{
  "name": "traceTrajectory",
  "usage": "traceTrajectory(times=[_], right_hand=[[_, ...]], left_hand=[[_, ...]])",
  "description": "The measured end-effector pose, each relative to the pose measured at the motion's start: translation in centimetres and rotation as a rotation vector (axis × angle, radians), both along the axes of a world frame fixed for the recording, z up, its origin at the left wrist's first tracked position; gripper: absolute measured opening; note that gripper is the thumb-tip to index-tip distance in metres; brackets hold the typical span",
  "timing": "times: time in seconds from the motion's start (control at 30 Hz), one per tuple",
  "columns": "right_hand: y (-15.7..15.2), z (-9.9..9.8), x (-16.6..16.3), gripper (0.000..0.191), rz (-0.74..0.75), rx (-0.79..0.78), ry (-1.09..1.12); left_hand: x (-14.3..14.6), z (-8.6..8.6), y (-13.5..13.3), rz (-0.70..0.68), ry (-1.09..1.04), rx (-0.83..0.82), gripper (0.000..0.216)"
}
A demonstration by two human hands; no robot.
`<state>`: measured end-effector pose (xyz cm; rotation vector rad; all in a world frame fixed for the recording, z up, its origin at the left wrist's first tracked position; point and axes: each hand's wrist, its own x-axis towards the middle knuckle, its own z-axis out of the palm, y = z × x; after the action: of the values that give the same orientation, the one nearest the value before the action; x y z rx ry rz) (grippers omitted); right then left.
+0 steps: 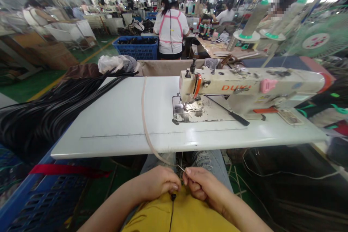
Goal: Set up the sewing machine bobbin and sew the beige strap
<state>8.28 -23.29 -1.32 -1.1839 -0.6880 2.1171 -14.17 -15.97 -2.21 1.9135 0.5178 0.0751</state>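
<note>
My left hand and my right hand are close together in my lap, below the front edge of the white sewing table. Both are closed in a pinch. A thin beige strap runs across the table, over its edge and down to my hands, where its end sits between my fingertips. A thin thread or needle shows between the two pinches; I cannot tell which. A black cord hangs over my yellow shirt.
A cream sewing machine stands on the table's right half, a black-handled tool on its bed. A heap of black straps lies left, over a blue crate. Other workers sit beyond; a fan stands right.
</note>
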Motion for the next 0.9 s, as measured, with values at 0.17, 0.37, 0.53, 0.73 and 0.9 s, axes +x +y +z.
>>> traceTrajectory(times=[0.17, 0.37, 0.53, 0.73, 0.9], right_hand=[[-0.4, -0.2, -0.1, 0.06, 0.041, -0.018, 0.04], [-0.4, -0.3, -0.1, 0.063, 0.016, -0.019, 0.024], [-0.4, -0.3, -0.2, 0.067, -0.022, -0.01, 0.023], [-0.4, -0.6, -0.1, 0.062, -0.108, 0.015, 0.028], [-0.2, -1.5, -0.2, 0.06, -0.091, 0.031, -0.011]], left_hand=[[0.1, 0.0, 0.0, 0.034, -0.026, -0.004, 0.02], [0.6, -0.2, 0.0, 0.061, -0.026, -0.037, 0.02], [0.9, 0.8, 0.1, 0.136, 0.024, -0.137, 0.019], [-4.5, 1.0, 1.6, 0.306, 0.155, -0.351, 0.024], [-14.5, -4.7, 2.9, 0.577, 0.701, -0.17, 0.034]])
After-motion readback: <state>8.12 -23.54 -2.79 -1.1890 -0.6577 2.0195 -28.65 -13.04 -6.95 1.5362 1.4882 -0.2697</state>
